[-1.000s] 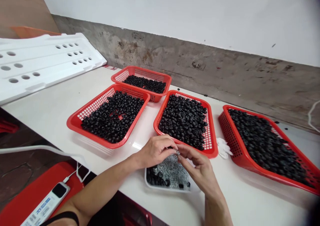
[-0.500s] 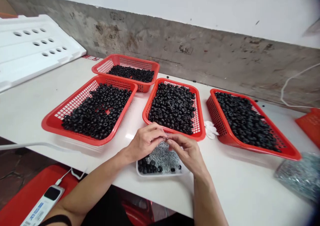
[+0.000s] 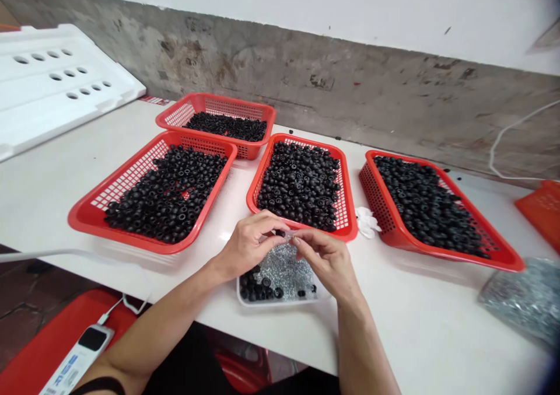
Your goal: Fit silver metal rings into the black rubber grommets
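One black ring (image 3: 280, 233) is up, pinched by the left hand (image 3: 247, 243); the right hand's (image 3: 330, 258) fingers pinch something tiny, unclear; plenty more sit loose in the plastic box (image 3: 280, 303) just below.

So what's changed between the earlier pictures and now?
Since the first picture, the camera view has swung right, bringing the bag of silvery pieces and the orange item into view. A black piece now shows plainly in the left hand, with a pale bit by the right hand; whether either was newly picked up, I can't tell. Both hands stayed over the clear tray, and the four red baskets stayed put.
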The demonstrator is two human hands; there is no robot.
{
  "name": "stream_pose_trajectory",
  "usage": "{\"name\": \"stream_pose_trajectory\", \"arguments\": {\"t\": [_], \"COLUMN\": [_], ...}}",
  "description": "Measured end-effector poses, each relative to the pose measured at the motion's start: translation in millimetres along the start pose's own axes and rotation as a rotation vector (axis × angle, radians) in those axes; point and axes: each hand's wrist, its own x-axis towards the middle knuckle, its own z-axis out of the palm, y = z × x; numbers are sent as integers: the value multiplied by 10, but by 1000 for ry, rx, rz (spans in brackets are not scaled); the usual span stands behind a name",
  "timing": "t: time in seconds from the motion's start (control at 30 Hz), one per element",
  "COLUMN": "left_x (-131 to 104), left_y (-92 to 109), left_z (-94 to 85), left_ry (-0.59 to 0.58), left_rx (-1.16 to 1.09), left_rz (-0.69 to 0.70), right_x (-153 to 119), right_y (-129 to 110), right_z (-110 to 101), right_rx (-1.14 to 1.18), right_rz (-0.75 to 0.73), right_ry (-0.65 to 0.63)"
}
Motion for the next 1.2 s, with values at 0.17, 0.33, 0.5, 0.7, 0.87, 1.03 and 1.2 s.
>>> {"name": "stream_pose_trajectory", "arguments": {"t": [0.17, 0.33, 0.5, 0.7, 0.87, 1.03, 1.2], "left_x": [-2, -7, -9, -16, -39, -62, -84], "left_y": [21, 12, 8, -1, -25, -27, -38], "left_z": [-1, 8, 14, 23, 39, 50, 64], "left_ry": [-29, -38, -40, -51, -65, -106, -103], "left_rx": [-28, -18, -11, 22, 66, 117, 164], "left_rz": [14, 16, 10, 59, 99, 103, 136], "right_x": [-3, -5, -9, -5, 0, -6, -13], "right_y": [28, 52, 43, 45, 37, 24, 24], "right_z": [-12, -21, -15, -6, -10, -14, -12], "right_rx": [-29, -32, -45, -62, -67, -76, -108], "right_rz": [-2, -7, -7, -20, -30, -40, -33], "right_ry": [-17, -43, -42, -49, -53, -70, -73]}}
